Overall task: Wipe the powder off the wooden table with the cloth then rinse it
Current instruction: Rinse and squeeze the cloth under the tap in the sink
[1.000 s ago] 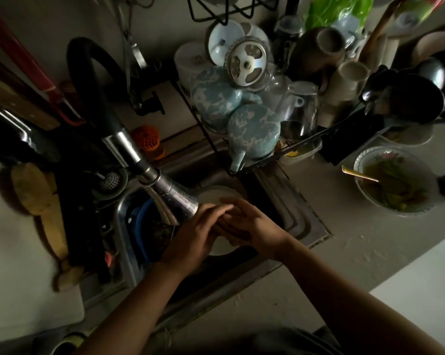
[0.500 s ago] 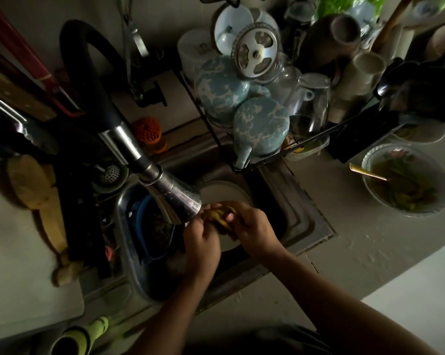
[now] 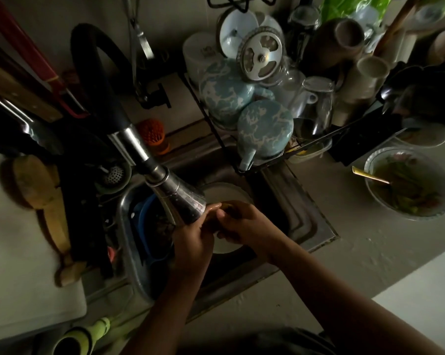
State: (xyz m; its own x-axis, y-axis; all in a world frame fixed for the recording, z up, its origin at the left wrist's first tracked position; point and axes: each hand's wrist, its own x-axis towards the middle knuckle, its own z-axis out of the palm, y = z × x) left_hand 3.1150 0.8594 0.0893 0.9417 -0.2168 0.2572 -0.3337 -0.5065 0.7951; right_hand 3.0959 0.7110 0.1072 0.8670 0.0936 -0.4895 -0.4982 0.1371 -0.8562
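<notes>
Head view — crumpled cloth (image 3: 228, 205) beside conical steel faucet (image 3: 184, 201)

Dim, underexposed kitchen: deep shadow fills the sink (image 3: 307, 222) under the left hand (image 3: 193, 239) and right hand (image 3: 245, 226), leaving the cloth (image 3: 228, 206) they grip barely readable. Soft light from the right brightens the counter (image 3: 364, 257) right of the hands; small glints speckle the faucet head (image 3: 184, 201) above the left hand. Wide-angle distortion bends the edges; forearms nearest the camera blur.
</notes>
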